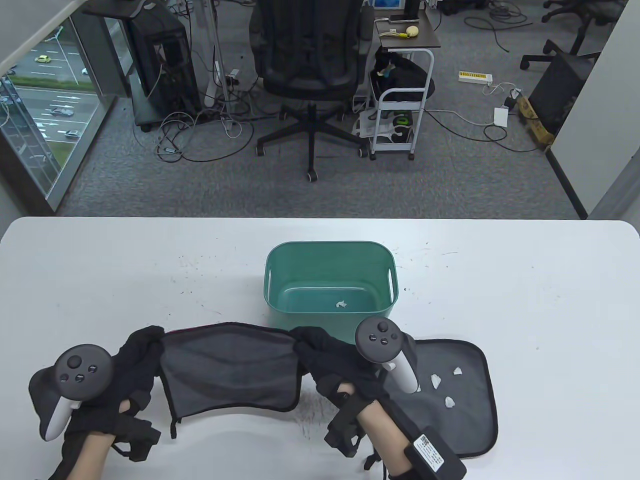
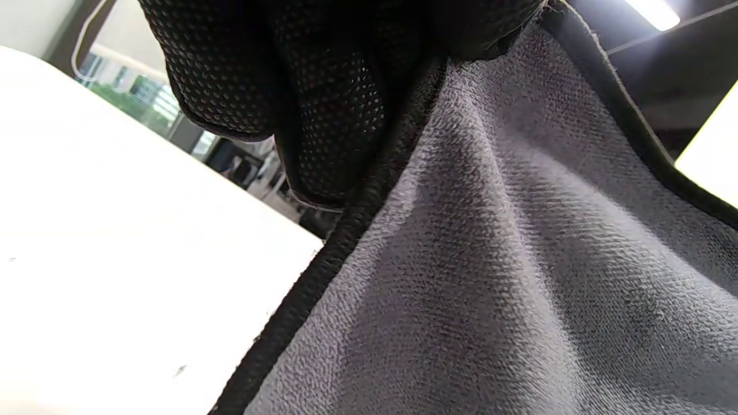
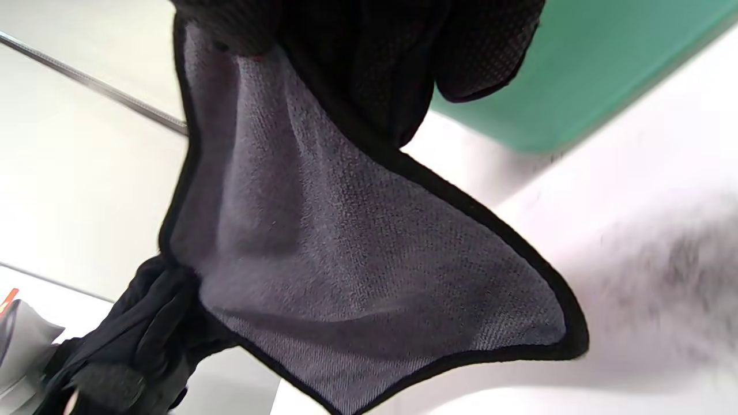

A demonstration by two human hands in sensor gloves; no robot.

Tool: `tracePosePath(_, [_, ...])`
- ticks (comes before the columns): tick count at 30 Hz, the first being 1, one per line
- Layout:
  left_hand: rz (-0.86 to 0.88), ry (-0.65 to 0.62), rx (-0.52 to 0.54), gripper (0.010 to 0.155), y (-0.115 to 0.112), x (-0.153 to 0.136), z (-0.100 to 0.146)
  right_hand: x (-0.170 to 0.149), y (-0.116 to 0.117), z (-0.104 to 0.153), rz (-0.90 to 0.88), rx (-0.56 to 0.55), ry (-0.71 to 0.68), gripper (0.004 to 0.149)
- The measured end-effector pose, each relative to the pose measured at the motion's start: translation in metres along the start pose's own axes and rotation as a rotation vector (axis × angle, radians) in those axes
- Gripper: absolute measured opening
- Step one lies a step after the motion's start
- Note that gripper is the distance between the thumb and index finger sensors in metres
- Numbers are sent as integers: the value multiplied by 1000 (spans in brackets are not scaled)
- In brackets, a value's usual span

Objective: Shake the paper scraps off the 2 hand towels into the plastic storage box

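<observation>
A grey hand towel with black edging (image 1: 227,370) hangs stretched between my two hands just above the table, in front of the green plastic storage box (image 1: 331,252). My left hand (image 1: 142,342) grips its left top corner, my right hand (image 1: 312,345) its right top corner. The wrist views show the same towel (image 2: 507,259) (image 3: 346,259) pinched in the gloved fingers (image 2: 323,104) (image 3: 375,63). A second grey towel (image 1: 460,395) lies flat at the right with three white paper scraps (image 1: 436,381) on it. One scrap (image 1: 342,303) lies in the box.
The white table (image 1: 100,280) carries small dark specks around the box. Beyond its far edge stand an office chair (image 1: 310,65) and a small white cart (image 1: 400,115) on the floor.
</observation>
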State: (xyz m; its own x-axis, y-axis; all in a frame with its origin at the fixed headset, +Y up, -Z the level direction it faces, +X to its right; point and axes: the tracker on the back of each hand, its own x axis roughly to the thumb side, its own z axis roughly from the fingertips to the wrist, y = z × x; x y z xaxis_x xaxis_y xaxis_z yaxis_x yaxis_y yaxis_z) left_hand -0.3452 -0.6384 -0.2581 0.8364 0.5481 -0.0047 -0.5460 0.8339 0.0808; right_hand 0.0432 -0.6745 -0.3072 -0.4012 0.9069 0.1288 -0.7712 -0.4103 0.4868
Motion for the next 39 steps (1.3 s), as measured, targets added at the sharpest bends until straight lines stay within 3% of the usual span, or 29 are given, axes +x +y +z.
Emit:
tracePosePath(8, [-89, 89, -156, 42, -9, -16, 18, -16, 44, 12, -65, 145, 69, 40])
tracePosePath(16, [-89, 196, -278, 42, -48, -41, -5, -53, 59, -11, 94, 55, 254, 40])
tracePosePath(26, [-117, 316, -266, 42, -85, -54, -29, -62, 67, -45, 368, -92, 378, 40])
tracePosePath(39, [-244, 388, -195, 42, -114, -64, -54, -60, 82, -66, 597, -148, 445, 41])
